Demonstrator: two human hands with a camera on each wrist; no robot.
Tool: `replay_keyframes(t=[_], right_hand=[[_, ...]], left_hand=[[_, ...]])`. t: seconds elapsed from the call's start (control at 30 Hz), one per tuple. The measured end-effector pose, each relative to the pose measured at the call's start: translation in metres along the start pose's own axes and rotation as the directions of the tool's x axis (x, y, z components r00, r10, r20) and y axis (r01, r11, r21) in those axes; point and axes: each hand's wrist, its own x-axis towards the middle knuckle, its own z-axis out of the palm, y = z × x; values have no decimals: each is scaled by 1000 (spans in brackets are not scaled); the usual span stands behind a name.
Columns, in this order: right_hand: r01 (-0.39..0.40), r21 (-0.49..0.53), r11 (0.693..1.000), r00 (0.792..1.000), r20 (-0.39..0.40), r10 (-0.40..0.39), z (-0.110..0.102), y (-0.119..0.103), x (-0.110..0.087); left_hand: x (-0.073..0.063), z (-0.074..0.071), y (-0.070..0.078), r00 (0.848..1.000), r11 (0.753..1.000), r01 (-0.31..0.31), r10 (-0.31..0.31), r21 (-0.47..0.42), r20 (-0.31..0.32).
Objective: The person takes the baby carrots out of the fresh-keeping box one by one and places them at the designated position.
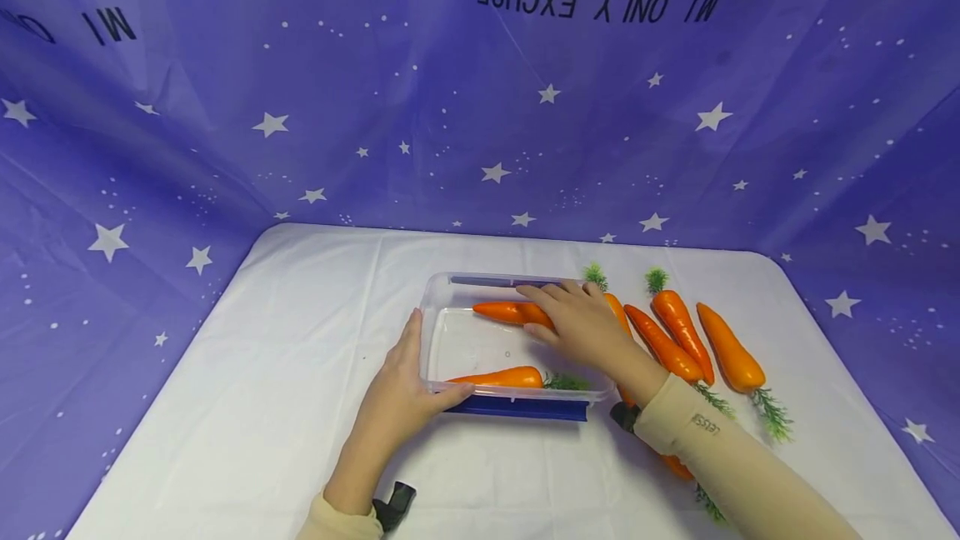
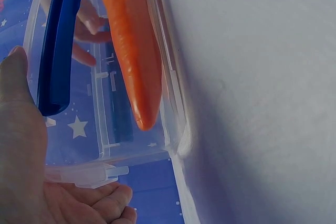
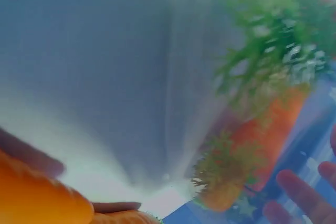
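Observation:
A clear plastic box (image 1: 480, 344) with blue side latches (image 1: 517, 407) lies on the white-covered table. My left hand (image 1: 393, 390) grips its left near corner, thumb along the near side and fingers along the left end. Inside, one carrot (image 1: 502, 377) lies by the near wall, its pointed end to the left. A second carrot (image 1: 502, 312) lies by the far wall. My right hand (image 1: 585, 327) reaches over the box's right end, its fingers loosely spread above this far carrot and covering its leafy end. In the right wrist view, blurred fingers (image 3: 302, 190) stand apart.
Several carrots with green tops, such as this carrot (image 1: 727, 348), lie right of the box. Another carrot (image 1: 677, 467) is partly hidden under the right sleeve (image 1: 720, 448). Purple star-printed cloth (image 1: 480, 132) surrounds the white table (image 1: 225, 407).

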Motion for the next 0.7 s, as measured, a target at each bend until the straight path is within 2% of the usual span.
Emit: replay_keyframes(t=[0.23,0.47,0.7], right_hand=[[-4,5,1000,998,65,3,10,-6,12],[10,-27,1000,995,99,-8,11,-14,14],[0,11,1000,987,163,-2,17,-15,13]], left_hand=[[0,1,-1,1000,1000,-7,7,-4,-7],[0,0,-2,1000,1000,-5,5,-4,-11],[-1,0,-1,1000,1000,-10,10,-1,-9]])
